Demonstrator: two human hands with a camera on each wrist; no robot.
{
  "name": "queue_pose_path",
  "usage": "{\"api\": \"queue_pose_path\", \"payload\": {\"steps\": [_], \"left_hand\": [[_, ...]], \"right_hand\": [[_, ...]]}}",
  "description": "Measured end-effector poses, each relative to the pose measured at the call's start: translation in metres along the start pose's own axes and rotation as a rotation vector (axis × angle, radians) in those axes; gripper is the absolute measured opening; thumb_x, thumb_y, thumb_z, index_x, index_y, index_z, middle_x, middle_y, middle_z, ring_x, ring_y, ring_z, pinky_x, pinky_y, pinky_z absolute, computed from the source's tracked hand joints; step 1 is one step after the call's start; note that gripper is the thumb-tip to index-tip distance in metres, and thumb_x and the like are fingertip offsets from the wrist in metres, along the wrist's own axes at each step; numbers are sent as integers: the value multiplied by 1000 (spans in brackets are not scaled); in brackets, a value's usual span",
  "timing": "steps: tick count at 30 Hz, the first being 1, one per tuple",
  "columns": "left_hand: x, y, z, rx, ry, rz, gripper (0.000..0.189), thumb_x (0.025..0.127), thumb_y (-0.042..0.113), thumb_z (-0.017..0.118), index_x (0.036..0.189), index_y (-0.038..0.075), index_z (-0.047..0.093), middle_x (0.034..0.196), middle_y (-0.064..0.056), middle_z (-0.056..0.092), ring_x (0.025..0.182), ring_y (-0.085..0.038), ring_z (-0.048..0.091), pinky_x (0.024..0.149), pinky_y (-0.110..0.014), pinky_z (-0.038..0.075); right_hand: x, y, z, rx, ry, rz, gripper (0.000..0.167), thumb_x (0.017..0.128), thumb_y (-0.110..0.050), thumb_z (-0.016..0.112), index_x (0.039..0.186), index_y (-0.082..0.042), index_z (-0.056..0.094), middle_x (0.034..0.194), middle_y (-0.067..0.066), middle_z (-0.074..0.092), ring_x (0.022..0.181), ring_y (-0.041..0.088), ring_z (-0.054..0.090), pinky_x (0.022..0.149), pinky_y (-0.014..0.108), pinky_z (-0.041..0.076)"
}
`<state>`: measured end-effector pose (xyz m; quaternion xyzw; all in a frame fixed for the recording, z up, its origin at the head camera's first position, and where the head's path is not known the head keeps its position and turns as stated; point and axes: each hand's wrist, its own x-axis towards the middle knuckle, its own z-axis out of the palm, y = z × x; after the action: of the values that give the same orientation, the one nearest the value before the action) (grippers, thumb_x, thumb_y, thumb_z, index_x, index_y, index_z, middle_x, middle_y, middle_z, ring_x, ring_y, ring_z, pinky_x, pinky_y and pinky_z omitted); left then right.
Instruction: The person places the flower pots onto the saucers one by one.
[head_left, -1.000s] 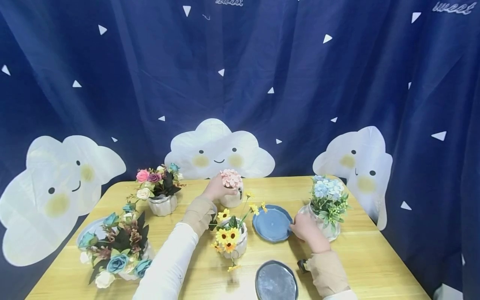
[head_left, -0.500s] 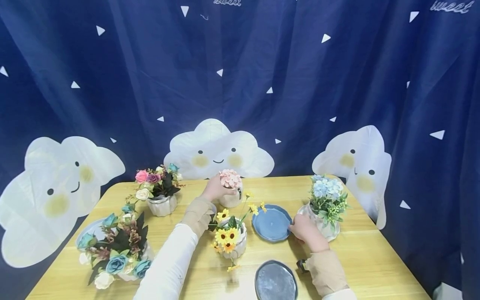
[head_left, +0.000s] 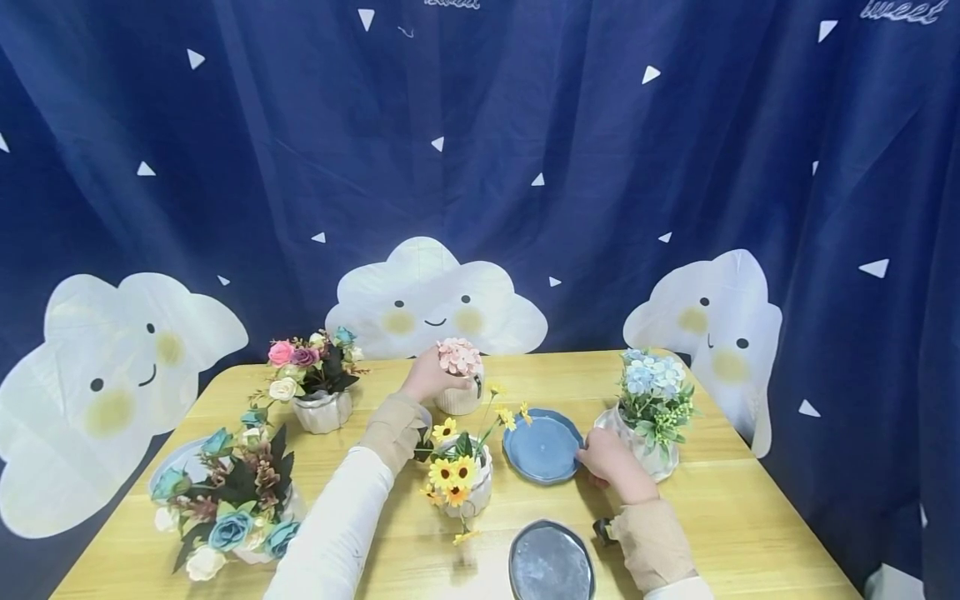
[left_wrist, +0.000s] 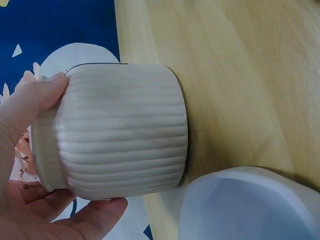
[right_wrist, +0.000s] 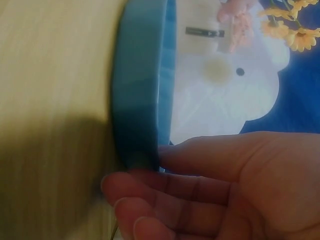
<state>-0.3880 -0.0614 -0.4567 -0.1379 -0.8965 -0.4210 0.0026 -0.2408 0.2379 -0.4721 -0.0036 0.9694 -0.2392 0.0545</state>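
Observation:
My left hand (head_left: 431, 377) grips a cream ribbed flowerpot (left_wrist: 122, 130) round its neck, thumb on one side and fingers on the other. Pink flowers (head_left: 459, 357) top this pot, which is at the back middle of the table, its base at or close to the wood. At the rim of a blue plate (head_left: 543, 446), my right hand (head_left: 611, 462) pinches the edge between thumb and fingers; the right wrist view shows the plate's side wall (right_wrist: 137, 85). Just in front of the pink-flowered pot is a white pot (head_left: 480, 492) of yellow flowers (head_left: 453, 472).
A dark grey plate (head_left: 552, 562) lies at the front. To the right stands a pot of blue flowers (head_left: 654, 375). On the left are a pot of pink and white roses (head_left: 322, 412), a pot of teal roses (head_left: 232, 530) and a pale plate (head_left: 168, 467).
Both hands keep their places, on the flowerpot and on the blue plate's rim. Only the head view has shifted very slightly.

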Motion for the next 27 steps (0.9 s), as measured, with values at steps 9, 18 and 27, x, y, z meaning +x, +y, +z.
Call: {"api": "queue_pose_path", "payload": {"steps": [9, 18, 27], "left_hand": [[-1, 9, -9, -27, 29, -32, 89, 61, 23, 89, 136, 5, 45, 131, -15, 54, 121, -31, 51, 106, -44, 37], [3, 31, -20, -2, 39, 27, 93, 62, 25, 89, 139, 6, 42, 133, -13, 53, 123, -29, 50, 107, -42, 36], [4, 60, -34, 63, 55, 76, 81, 63, 29, 88, 132, 8, 50, 124, -11, 59, 115, -28, 55, 101, -40, 42]], "right_hand": [[0, -1, 0, 1, 3, 1, 28, 86, -6, 59, 60, -4, 52, 42, 6, 55, 36, 20, 57, 36, 25, 45], [0, -1, -1, -1, 9, 4, 28, 87, -6, 60, 60, -4, 52, 42, 5, 55, 35, 19, 57, 36, 25, 45], [-1, -2, -1, -13, -5, 5, 28, 87, -7, 60, 60, -5, 53, 40, 2, 52, 33, 15, 53, 38, 25, 45]]}}
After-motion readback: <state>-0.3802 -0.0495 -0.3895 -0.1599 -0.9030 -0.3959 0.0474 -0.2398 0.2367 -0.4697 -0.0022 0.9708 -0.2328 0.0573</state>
